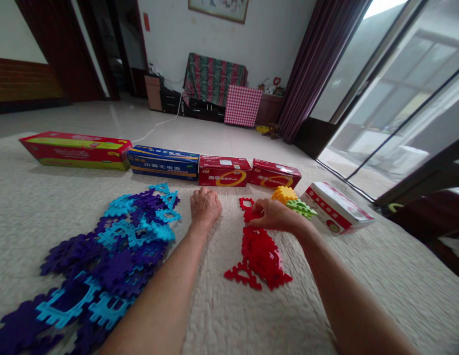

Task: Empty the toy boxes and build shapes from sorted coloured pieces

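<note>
My left hand [205, 206] rests as a fist on the cream carpet, with nothing visible in it, just right of a spread of purple and light blue foam puzzle pieces [114, 251]. My right hand [276, 216] is closed in a pinch on a red foam puzzle piece [248, 208] at the top of a pile of red pieces [261, 259]. An orange piece [284, 193] and a green piece [301, 208] lie just beyond that hand.
A row of cardboard boxes lines the carpet's far edge: a long red one [76, 149], a blue one [163, 161], two red ones [224, 171]. A white and red box [335, 207] lies at the right. Glass doors and a curtain stand to the right.
</note>
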`<state>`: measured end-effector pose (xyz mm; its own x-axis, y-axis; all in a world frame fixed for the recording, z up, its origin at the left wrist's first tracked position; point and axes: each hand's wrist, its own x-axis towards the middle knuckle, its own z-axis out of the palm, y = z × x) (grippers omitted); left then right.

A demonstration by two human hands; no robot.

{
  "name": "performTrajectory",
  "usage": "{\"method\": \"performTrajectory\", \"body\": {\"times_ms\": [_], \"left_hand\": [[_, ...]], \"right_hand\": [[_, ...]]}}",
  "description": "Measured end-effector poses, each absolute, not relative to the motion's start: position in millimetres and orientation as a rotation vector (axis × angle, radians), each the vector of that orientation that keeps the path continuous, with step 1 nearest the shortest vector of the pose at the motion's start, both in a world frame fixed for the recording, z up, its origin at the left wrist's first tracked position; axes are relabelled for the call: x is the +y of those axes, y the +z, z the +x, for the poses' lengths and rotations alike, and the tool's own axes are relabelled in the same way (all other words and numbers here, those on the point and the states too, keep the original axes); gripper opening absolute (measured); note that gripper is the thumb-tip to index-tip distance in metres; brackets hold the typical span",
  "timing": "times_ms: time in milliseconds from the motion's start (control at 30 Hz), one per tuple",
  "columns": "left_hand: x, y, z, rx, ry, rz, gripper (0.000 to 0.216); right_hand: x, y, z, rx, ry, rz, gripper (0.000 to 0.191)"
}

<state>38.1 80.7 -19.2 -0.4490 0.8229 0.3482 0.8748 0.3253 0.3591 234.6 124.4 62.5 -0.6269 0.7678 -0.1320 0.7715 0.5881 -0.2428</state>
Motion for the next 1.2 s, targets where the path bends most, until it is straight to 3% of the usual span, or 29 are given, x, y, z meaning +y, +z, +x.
{"method": "performTrajectory", "body": {"times_ms": [500, 733, 967, 1133, 1200], "left_hand": [[80.3, -16.7, 38.3, -2.498, -0.736, -1.609, 0.027], [80.4, -16.6, 38.2, -2.495, -0.738, -1.604, 0.026], [81.0, -15.8, 37.8, -2.499, -0.731, -1.613, 0.027], [82.8, -16.4, 37.6, -2.497, -0.747, -1.606, 0.026], [83.1, -16.6, 37.6, -2.494, -0.750, -1.609, 0.027]], "right_hand": [[160.3, 21.2, 225.3, 3.114, -0.344, 1.413, 0.023], [160.1, 18.0, 225.2, 3.105, -0.328, 1.342, 0.037], [158.7, 18.0, 226.2, 3.108, -0.362, 1.272, 0.035], [151.5, 27.1, 225.0, 3.160, -0.336, 1.250, 0.048], [143.8, 39.4, 226.2, 3.162, -0.313, 1.230, 0.043]]}}
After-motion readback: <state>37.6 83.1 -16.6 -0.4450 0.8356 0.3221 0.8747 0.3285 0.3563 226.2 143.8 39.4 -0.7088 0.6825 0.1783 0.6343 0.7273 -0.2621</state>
